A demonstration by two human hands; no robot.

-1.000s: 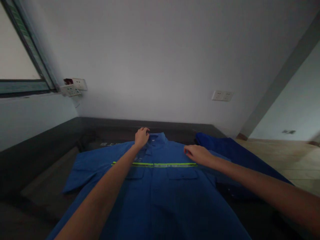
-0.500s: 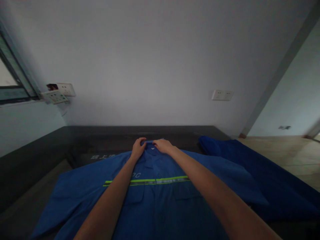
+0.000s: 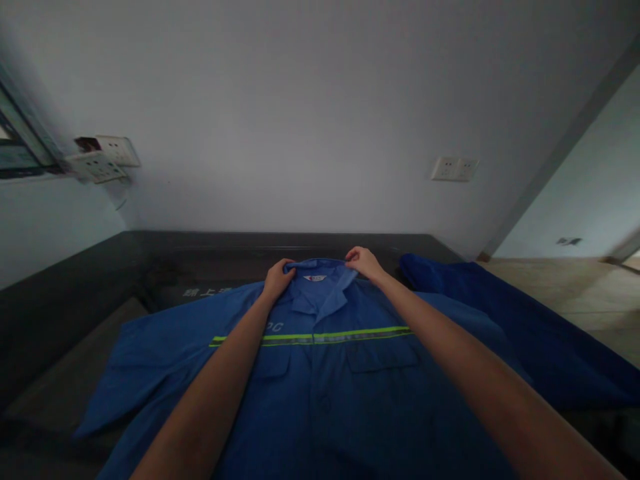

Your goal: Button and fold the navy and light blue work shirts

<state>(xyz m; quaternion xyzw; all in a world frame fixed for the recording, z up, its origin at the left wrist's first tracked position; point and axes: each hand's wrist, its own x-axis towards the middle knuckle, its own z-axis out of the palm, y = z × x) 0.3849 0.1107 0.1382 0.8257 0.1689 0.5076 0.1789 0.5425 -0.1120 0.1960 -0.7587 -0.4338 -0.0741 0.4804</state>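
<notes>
A blue work jacket (image 3: 300, 387) lies spread out with its front facing up. It has a yellow-green and silver reflective stripe across the chest, pocket flaps and white letters partly hidden by my left arm. At the far end its collar (image 3: 320, 304) is spread, with a white label (image 3: 315, 278) showing inside. My left hand (image 3: 278, 279) is closed on the collar's left side. With thumb and fingers, my right hand (image 3: 364, 261) pinches the collar's right corner.
The jacket rests on a dark surface (image 3: 210, 257) with pale printed characters, against a grey wall. Darker blue cloth (image 3: 480, 300) lies to the right. Wall sockets (image 3: 455, 169) are on the wall, with more at the left beside a window.
My right hand has moved right along the collar, away from my left hand. The collar has spread wider and its inner label now shows. The view has tilted slightly down.
</notes>
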